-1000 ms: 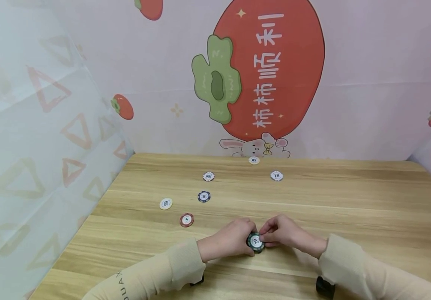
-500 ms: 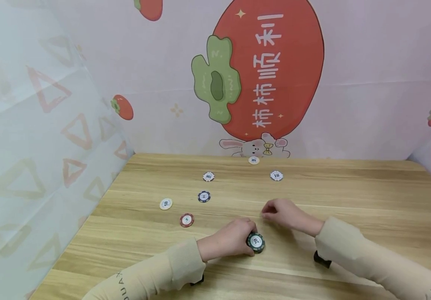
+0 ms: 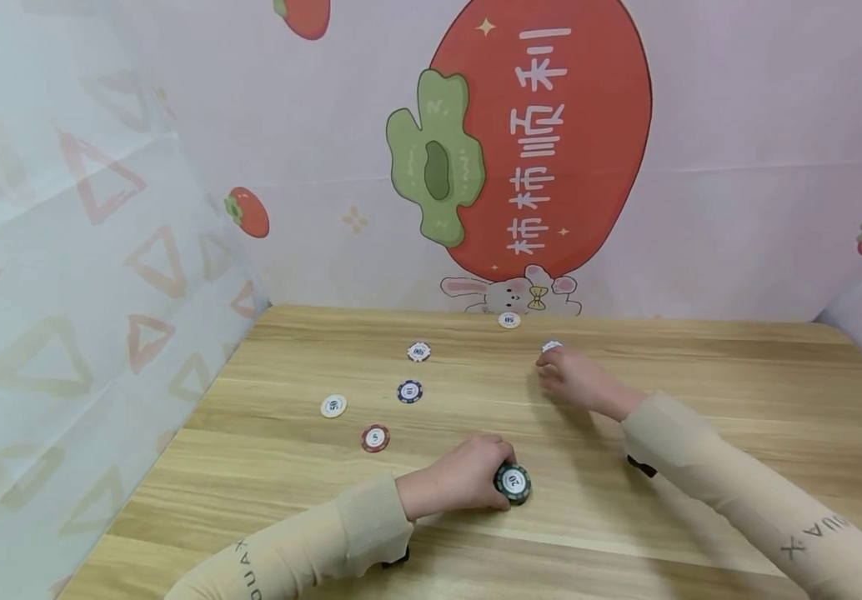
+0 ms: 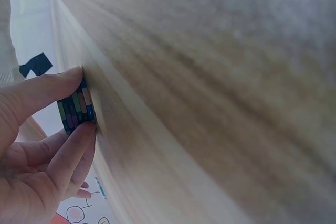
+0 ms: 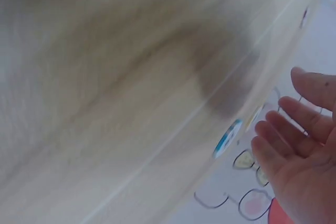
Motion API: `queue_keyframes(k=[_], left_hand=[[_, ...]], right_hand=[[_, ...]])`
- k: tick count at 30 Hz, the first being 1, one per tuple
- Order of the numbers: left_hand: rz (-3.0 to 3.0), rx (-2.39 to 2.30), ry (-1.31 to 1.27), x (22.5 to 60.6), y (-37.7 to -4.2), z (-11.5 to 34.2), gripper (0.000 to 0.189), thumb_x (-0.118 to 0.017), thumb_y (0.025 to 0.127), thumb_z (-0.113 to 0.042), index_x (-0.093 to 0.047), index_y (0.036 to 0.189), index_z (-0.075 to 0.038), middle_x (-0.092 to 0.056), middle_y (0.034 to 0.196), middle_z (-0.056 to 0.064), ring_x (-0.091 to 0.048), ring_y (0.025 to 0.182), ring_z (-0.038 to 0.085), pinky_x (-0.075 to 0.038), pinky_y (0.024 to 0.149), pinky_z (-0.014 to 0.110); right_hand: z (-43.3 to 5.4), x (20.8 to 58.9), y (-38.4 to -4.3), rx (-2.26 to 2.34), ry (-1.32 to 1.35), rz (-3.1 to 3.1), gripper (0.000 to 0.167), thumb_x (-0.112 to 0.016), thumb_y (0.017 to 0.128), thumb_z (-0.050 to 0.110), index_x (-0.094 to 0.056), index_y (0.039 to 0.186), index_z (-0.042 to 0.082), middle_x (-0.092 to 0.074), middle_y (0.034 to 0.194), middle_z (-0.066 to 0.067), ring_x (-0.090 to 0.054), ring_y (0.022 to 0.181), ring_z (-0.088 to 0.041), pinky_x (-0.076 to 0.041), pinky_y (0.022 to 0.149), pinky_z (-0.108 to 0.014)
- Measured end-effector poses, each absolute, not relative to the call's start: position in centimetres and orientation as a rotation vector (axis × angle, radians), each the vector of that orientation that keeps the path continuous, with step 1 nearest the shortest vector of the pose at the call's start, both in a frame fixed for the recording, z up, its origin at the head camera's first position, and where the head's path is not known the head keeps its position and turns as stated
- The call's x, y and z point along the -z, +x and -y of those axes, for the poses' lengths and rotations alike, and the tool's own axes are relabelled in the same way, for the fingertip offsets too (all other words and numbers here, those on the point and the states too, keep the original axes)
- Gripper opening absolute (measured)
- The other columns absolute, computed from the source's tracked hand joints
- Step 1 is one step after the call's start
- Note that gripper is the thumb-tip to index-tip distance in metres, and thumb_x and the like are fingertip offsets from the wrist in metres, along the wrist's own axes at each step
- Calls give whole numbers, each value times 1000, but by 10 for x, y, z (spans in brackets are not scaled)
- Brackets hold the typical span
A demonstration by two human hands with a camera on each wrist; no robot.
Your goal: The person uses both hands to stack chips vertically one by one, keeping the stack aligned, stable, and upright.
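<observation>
My left hand (image 3: 457, 479) grips a short stack of poker chips (image 3: 513, 483) on the wooden table, a green chip marked 20 on top. In the left wrist view, thumb and fingertips pinch the stack's edges (image 4: 76, 109), which show several layers. My right hand (image 3: 581, 382) holds nothing and hovers over the table, its fingers loosely bent. Just beyond its fingertips lies a light-blue-edged chip (image 3: 551, 345), partly covered by the hand in the head view. The right wrist view shows this blue-edged chip (image 5: 228, 138) flat on the table, apart from the fingers.
Loose chips lie about the table (image 3: 701, 433): a red 5 (image 3: 375, 438), a dark blue 10 (image 3: 410, 392), a pale-yellow-edged 50 (image 3: 333, 406), a white-and-dark 500 (image 3: 419, 352) and a pale 50 (image 3: 509, 320) at the back edge. A printed cloth (image 3: 311, 150) rises behind.
My right hand has left the stack and moved forward to the light-blue-edged chip. The left hand has stayed on the stack, and the loose chips lie where they were.
</observation>
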State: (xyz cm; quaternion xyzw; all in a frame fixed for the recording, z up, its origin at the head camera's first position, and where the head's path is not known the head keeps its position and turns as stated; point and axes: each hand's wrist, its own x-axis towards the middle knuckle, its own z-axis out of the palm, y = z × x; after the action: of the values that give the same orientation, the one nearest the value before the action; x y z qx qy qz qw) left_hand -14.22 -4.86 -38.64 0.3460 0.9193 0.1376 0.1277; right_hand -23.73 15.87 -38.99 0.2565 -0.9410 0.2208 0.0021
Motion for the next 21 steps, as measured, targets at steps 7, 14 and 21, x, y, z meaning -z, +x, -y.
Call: queue_keyframes(k=[7,14,21], left_hand=[[-2678,-384,1014,387,-142,49,37,-82,65,-23,-61,93,-11,-57,88,-6,-51,79,2,-42,72,14],[-2674,-400,1013,387,-142,51,37,-81,65,-22,-61,93,-11,-57,87,-6,-51,79,2,-42,72,14],[-2678,-390,1012,386,-142,50,36,-81,65,-23,-62,93,-11,-57,87,-6,-51,78,2,-42,71,13]], right_hand=[[-165,396,-250,-650,804,2961,36,-60,84,4,-52,117,-10,-52,119,-26,-48,113,-39,-37,94,-49],[-169,399,-260,-605,760,3022,40,-56,87,4,-47,124,-10,-41,130,-30,-38,121,-43,-30,99,-51],[-172,404,-266,-520,820,3014,37,-52,89,2,-47,123,-10,-40,130,-33,-38,120,-45,-31,98,-52]])
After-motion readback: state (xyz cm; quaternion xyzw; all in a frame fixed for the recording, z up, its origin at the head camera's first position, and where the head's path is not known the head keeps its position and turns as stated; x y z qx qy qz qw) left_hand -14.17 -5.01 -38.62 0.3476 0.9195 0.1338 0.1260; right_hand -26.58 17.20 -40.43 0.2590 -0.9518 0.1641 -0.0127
